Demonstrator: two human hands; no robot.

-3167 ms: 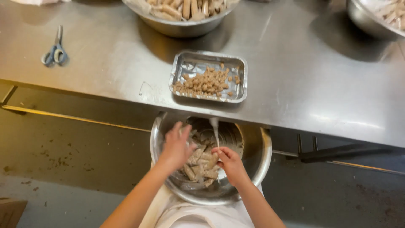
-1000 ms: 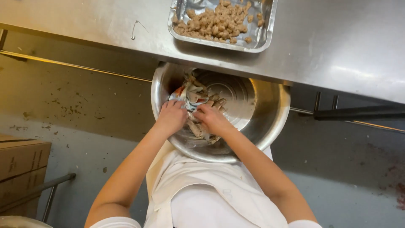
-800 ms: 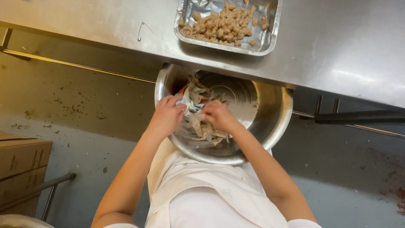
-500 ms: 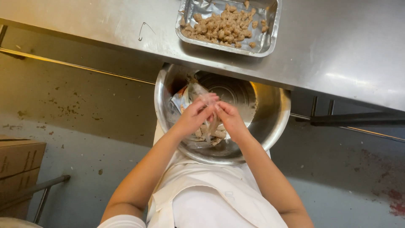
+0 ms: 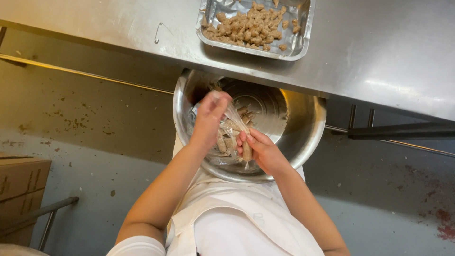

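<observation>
A sausage (image 5: 247,150) is gripped by the fingers of the right hand (image 5: 262,150) over the steel bowl (image 5: 303,137) held in the lap. Its clear casing (image 5: 232,114) is pinched and pulled upward by the left hand (image 5: 208,118). Peeling seems in hand; a steady pull is probably needed next.

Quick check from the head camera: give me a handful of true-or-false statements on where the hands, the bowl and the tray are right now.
1. The right hand holds a sausage-shaped piece over the metal bowl. True.
2. The left hand pulls a clear plastic wrapper. True.
3. The foil tray is empty. False: it holds small brown chunks.
4. The bowl stands on top of the steel table. False: it sits below the table's edge, in front of the person.
5. A cardboard box is at the left. True.
</observation>
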